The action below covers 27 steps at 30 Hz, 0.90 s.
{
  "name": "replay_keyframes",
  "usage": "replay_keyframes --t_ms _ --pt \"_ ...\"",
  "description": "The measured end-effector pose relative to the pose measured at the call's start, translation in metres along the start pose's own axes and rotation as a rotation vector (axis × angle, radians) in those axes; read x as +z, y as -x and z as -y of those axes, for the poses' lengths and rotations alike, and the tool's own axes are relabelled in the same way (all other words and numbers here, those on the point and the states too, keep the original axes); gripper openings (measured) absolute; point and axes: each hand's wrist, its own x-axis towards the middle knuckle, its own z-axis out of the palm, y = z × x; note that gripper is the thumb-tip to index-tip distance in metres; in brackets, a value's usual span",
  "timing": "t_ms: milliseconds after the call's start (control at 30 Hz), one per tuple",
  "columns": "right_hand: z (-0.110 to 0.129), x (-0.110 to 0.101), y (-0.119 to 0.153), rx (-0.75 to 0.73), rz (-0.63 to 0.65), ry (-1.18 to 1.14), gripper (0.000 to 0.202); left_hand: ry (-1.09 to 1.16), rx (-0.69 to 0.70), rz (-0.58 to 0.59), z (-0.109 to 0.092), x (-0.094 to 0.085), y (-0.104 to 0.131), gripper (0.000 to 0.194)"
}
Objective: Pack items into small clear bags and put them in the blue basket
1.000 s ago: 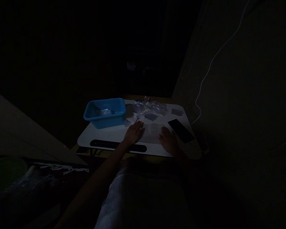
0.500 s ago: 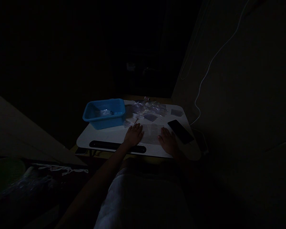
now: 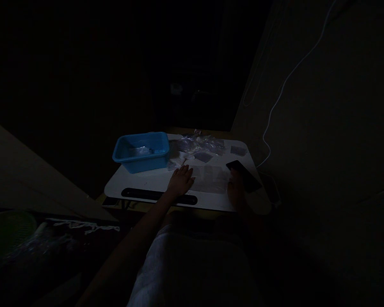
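Note:
A clear flat plastic bag or sheet [image 3: 209,179] lies on the white table [image 3: 144,178]. On its left end my left hand [image 3: 181,181] rests flat, palm down, with fingers stretched out and slightly apart. My right hand [image 3: 237,192] is at the right edge of the plastic, close beside a dark phone [image 3: 251,181]. It is turned on its side, and darkness and blur hide what its fingers do. Beyond the plastic lie a small greyish square packet [image 3: 203,157] and a pile of crumpled clear plastic [image 3: 200,144].
A blue basin [image 3: 150,163] with clear plastic inside stands at the table's left. Another flat packet [image 3: 238,150] lies at the far right corner. A black slot [image 3: 147,195] runs along the near edge. A white cable [image 3: 283,85] hangs at the right wall. The room is very dark.
My right hand has slid right, from lying spread on the plastic to its right edge by the phone, and has turned on its side. My left hand stays in place.

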Motion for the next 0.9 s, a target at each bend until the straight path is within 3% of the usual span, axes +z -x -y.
replay_keyframes --t_ms 200,367,500,700,900 --pt "0.000 -0.002 -0.003 0.055 -0.023 -0.071 0.045 0.088 0.005 -0.037 0.002 -0.001 -0.001 0.046" --pt "0.007 -0.003 -0.004 -0.010 0.006 -0.058 0.045 0.135 0.072 -0.084 0.004 -0.005 -0.002 0.048" --pt "0.016 -0.007 -0.006 -0.076 0.091 0.009 0.042 0.087 0.088 -0.032 0.002 -0.006 0.001 0.047" --pt "0.034 -0.018 -0.012 -0.231 0.337 0.143 0.021 0.047 0.057 0.008 0.001 -0.002 0.001 0.046" --pt "0.030 -0.018 -0.012 -0.154 0.324 0.230 0.019 0.062 0.042 -0.030 0.003 -0.001 0.000 0.046"
